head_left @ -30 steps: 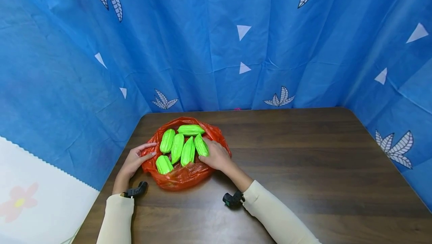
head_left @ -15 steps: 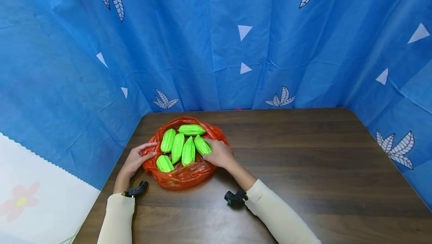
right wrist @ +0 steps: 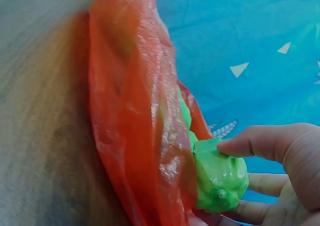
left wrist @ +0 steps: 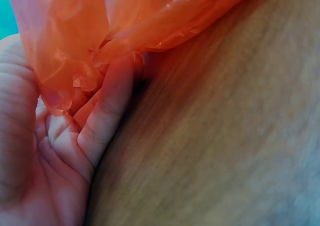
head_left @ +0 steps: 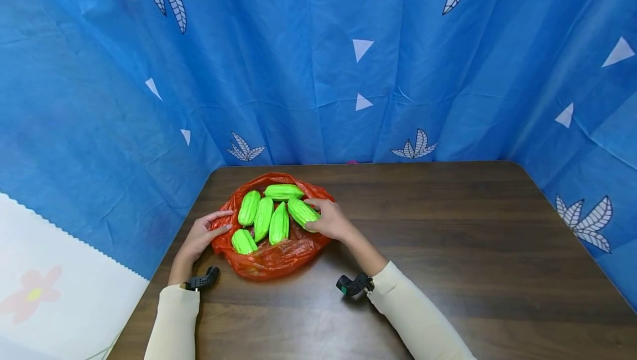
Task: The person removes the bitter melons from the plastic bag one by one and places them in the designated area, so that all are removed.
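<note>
An opened red plastic bag (head_left: pixel 269 263) lies on the table and holds several bright green ridged gourds (head_left: pixel 262 219). My left hand (head_left: pixel 198 236) holds the bag's left side; in the left wrist view the plastic bunches inside the curled fingers (left wrist: pixel 107 111). My right hand (head_left: pixel 330 220) is at the bag's right side, gripping one ridged green gourd (head_left: pixel 303 213) between thumb and fingers. That gourd is tilted, its right end over the bag's rim. In the right wrist view the thumb presses on the blunt end of the gourd (right wrist: pixel 220 173), with fingers beneath.
The dark wooden table (head_left: pixel 438 227) stretches to the right of the bag. A blue patterned curtain (head_left: pixel 328 61) hangs behind and at both sides. At the lower left hangs a white cloth (head_left: pixel 64 271) with a flower print.
My right hand has drawn its gourd to the right and up, toward the bag's right rim. The left hand stays at the bag's left side, and the other gourds keep their places.
</note>
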The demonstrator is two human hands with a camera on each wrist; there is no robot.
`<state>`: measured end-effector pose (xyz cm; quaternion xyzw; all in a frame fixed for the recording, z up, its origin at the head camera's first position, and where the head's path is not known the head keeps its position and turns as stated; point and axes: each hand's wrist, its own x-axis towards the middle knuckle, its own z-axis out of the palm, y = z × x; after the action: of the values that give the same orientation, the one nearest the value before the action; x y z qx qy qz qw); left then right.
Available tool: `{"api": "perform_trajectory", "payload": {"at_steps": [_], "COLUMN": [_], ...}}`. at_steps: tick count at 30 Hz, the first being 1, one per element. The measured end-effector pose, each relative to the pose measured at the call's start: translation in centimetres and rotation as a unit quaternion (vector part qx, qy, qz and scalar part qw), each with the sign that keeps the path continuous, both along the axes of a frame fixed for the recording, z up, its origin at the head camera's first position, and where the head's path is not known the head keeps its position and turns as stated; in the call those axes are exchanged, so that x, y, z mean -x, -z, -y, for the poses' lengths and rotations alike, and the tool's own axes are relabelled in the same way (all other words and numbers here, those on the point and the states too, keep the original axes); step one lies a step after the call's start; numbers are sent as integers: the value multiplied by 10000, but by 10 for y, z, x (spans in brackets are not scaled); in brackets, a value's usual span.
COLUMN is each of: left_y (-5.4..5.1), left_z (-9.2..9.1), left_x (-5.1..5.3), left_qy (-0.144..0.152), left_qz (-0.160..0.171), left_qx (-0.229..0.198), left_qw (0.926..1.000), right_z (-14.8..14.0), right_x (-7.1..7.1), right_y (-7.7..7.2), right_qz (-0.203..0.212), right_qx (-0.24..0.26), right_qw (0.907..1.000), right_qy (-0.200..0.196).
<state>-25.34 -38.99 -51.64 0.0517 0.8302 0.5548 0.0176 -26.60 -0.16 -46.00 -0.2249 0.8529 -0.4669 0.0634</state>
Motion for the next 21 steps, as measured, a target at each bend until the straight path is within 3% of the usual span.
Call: {"api": "perform_trajectory", "payload": {"at_steps": [8, 21], "left_y": [-23, -26], "left_z": [-11, -12], "left_x": [-11, -12], "left_qy": [140, 132], "left_qz": [25, 117], "left_qx": [-69, -121], "left_qw": [9999, 9998], "right_z": [-12, -31], "right_x": [4, 14], "right_y": [-7, -11], "right_qz": [303, 1156], "right_qx": [551, 1553], "right_qw": [9979, 9809], "right_qy": [-141, -167]}}
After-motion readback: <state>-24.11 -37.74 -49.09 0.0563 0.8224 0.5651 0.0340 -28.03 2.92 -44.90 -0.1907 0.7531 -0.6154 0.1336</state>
